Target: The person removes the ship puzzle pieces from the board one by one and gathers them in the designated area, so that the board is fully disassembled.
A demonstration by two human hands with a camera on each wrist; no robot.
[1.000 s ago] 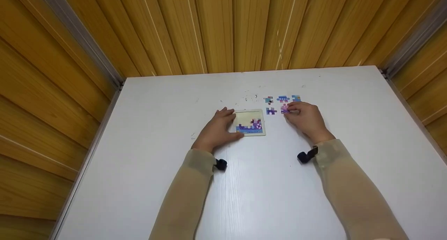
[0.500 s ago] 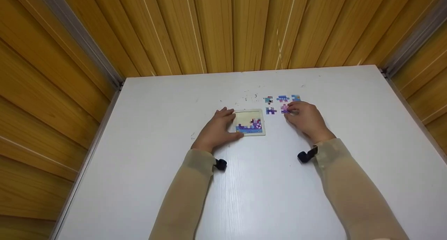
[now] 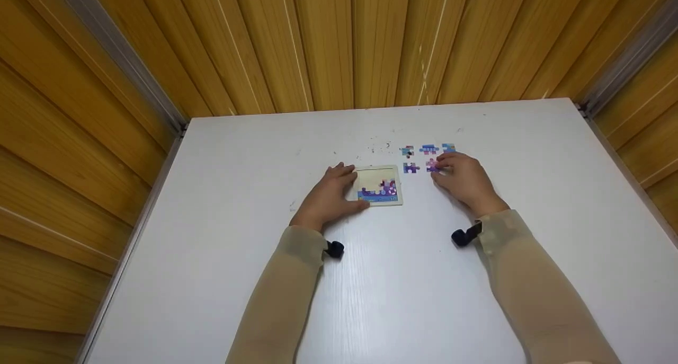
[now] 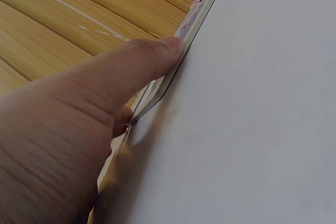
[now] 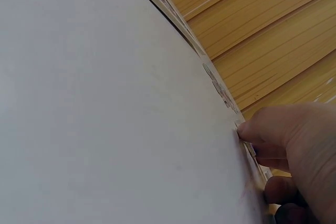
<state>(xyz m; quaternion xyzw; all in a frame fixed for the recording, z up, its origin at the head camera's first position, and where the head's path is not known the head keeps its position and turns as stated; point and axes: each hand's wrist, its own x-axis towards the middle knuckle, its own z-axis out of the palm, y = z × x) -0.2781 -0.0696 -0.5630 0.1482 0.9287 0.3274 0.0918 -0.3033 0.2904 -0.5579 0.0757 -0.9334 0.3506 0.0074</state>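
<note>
My left hand [image 3: 331,194] holds the left side of a small white puzzle tray [image 3: 400,194] in the head view, fingers at its far left corner and thumb on the near edge. Joined jigsaw pieces [image 3: 377,195] fill the tray's lower part and right side; its upper left shows bare. Right of the tray, my right hand [image 3: 466,181] pinches a pink and purple puzzle piece [image 3: 430,164] at table level, its right part hidden by the fingers. In the left wrist view the thumb [image 4: 152,59] presses on the tray's rim [image 4: 168,80].
Several loose puzzle pieces lie around the right hand: a purple one [image 3: 410,168], a teal and red one [image 3: 407,151], a blue one [image 3: 429,149] and a blue and orange one [image 3: 448,148]. Dark specks mark the white table [image 3: 392,279]. Wood-patterned panels [image 3: 328,46] stand behind it.
</note>
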